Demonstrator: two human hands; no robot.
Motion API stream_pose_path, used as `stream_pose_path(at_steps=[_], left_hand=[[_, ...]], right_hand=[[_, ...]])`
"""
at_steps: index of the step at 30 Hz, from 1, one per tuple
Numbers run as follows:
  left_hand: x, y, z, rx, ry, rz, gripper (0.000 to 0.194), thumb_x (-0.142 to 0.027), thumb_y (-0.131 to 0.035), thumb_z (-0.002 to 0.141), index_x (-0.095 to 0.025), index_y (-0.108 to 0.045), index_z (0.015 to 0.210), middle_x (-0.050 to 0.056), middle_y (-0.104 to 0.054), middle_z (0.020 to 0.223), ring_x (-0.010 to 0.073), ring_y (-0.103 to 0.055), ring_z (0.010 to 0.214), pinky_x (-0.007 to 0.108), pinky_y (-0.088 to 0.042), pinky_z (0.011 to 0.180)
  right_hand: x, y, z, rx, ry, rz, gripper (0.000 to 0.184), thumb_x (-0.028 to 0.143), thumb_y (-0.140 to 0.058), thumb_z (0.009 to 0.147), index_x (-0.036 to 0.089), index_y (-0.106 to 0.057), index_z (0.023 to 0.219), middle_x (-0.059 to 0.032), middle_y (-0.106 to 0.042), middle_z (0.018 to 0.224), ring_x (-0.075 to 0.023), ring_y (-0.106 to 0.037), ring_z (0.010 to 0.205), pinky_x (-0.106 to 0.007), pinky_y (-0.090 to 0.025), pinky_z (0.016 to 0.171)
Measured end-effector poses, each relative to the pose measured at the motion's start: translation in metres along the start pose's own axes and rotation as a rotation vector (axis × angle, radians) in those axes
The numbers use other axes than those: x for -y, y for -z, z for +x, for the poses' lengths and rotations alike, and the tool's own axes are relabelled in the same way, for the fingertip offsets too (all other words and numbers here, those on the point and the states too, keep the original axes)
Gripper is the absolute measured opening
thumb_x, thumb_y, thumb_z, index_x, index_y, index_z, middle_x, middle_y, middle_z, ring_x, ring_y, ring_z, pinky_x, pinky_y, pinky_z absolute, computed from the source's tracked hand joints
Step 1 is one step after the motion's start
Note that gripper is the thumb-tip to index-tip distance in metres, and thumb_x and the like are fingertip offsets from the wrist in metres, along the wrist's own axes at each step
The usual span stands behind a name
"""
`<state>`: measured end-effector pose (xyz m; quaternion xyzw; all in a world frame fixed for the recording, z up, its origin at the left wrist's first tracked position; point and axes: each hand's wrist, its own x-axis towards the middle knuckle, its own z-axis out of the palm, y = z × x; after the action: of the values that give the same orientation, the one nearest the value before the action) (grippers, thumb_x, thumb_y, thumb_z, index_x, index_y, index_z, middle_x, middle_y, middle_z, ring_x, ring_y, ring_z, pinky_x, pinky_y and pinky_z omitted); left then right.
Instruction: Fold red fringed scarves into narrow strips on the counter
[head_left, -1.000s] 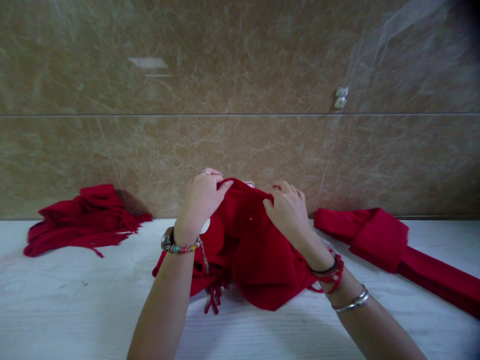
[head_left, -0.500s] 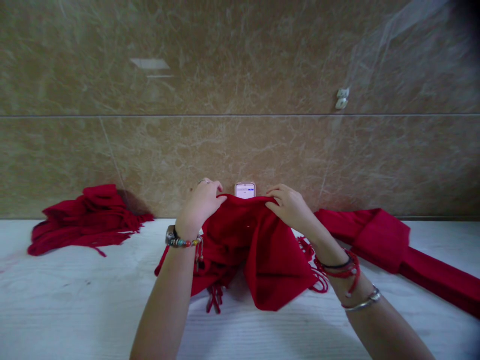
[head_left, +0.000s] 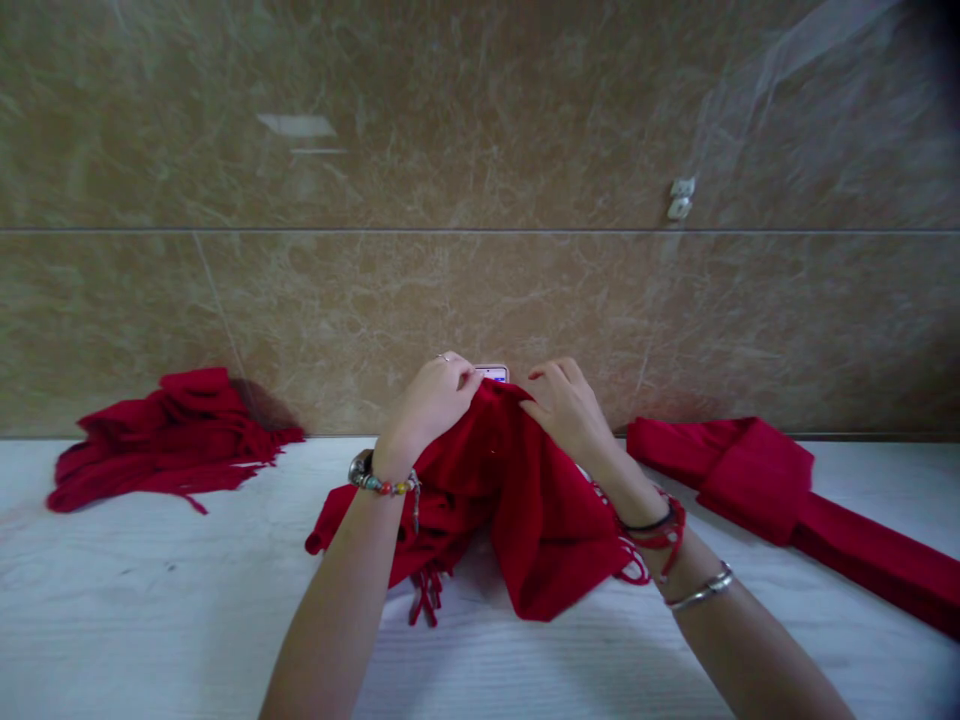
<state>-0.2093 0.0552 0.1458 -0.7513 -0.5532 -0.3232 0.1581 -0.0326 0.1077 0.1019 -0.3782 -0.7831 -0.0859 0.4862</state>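
Note:
A red fringed scarf [head_left: 540,520] hangs bunched in front of me, its upper edge lifted and its lower folds over the white table. My left hand [head_left: 435,400] pinches that edge on the left, fingers closed on the cloth. On the right, my right hand [head_left: 566,415] grips the same edge between thumb and fingers, a short way from the left hand. Tassels of the scarf show below the left wrist and beside the right wrist. Behind the raised edge stands a phone [head_left: 493,374], mostly hidden by the cloth.
Another red fringed scarf [head_left: 172,440] lies crumpled at the left by the wall. A folded red scarf [head_left: 757,480] stretches to the right edge. The white table [head_left: 187,620] meets a brown marbled wall [head_left: 375,290], which has a small white fixture [head_left: 681,199] on it.
Both hands have come closer together, the left one moving right most. The scarf's upper edge has slackened and bunched between them, covering more of the phone.

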Motion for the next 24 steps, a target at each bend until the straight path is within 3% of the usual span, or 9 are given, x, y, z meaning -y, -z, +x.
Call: stream_pose_path(at_steps=[3, 7, 12, 15, 20, 24], left_hand=[[0.000, 0.000, 0.001, -0.048, 0.057, 0.013, 0.030, -0.022, -0.040, 0.089, -0.012, -0.065, 0.078, 0.009, -0.066, 0.090, 0.0182, -0.059, 0.085, 0.030, -0.044, 0.081], [-0.002, 0.000, 0.002, -0.078, 0.083, 0.031, 0.032, -0.022, -0.037, 0.089, -0.012, -0.065, 0.077, 0.010, -0.065, 0.088, 0.0185, -0.059, 0.085, 0.030, -0.044, 0.081], [-0.004, 0.002, 0.001, -0.071, 0.094, 0.051, 0.033, -0.022, -0.035, 0.090, -0.011, -0.064, 0.079, 0.010, -0.065, 0.089, 0.0188, -0.058, 0.086, 0.030, -0.043, 0.081], [-0.005, 0.003, 0.001, -0.052, 0.104, 0.067, 0.034, -0.021, -0.034, 0.091, -0.010, -0.064, 0.080, 0.011, -0.065, 0.089, 0.0189, -0.058, 0.085, 0.030, -0.043, 0.081], [-0.004, 0.004, 0.001, -0.048, 0.124, 0.106, 0.036, -0.023, -0.032, 0.092, -0.010, -0.064, 0.081, 0.011, -0.065, 0.088, 0.0193, -0.058, 0.084, 0.029, -0.043, 0.079], [0.002, 0.005, 0.002, -0.064, 0.190, 0.145, 0.036, -0.023, -0.033, 0.092, -0.011, -0.064, 0.079, 0.011, -0.064, 0.088, 0.0197, -0.059, 0.084, 0.029, -0.043, 0.078]], right_hand=[[0.009, 0.000, -0.003, -0.113, 0.128, -0.067, 0.018, 0.011, -0.052, 0.076, 0.019, -0.060, 0.090, -0.0092, -0.055, 0.098, -0.0225, -0.051, 0.095, -0.037, -0.041, 0.082], [0.013, -0.003, -0.006, -0.098, 0.254, -0.129, 0.021, 0.009, -0.045, 0.082, 0.021, -0.062, 0.079, -0.0069, -0.056, 0.093, -0.0201, -0.050, 0.092, -0.035, -0.038, 0.084], [0.016, -0.007, -0.008, -0.057, 0.213, -0.208, 0.013, 0.021, -0.052, 0.082, 0.019, -0.064, 0.084, -0.0085, -0.058, 0.095, -0.0218, -0.050, 0.094, -0.036, -0.035, 0.086], [0.020, -0.008, -0.009, -0.019, 0.182, -0.275, 0.023, 0.031, -0.058, 0.078, 0.015, -0.063, 0.094, -0.0120, -0.058, 0.102, -0.0254, -0.048, 0.099, -0.039, -0.034, 0.089], [0.020, -0.011, -0.013, 0.055, 0.132, -0.421, 0.031, 0.015, -0.053, 0.075, 0.012, -0.059, 0.105, -0.0146, -0.055, 0.112, -0.0284, -0.045, 0.103, -0.044, -0.029, 0.091], [0.011, -0.015, -0.012, 0.052, 0.109, -0.389, 0.025, 0.009, -0.047, 0.077, 0.015, -0.065, 0.092, -0.0120, -0.058, 0.107, -0.0254, -0.047, 0.100, -0.042, -0.030, 0.092]])
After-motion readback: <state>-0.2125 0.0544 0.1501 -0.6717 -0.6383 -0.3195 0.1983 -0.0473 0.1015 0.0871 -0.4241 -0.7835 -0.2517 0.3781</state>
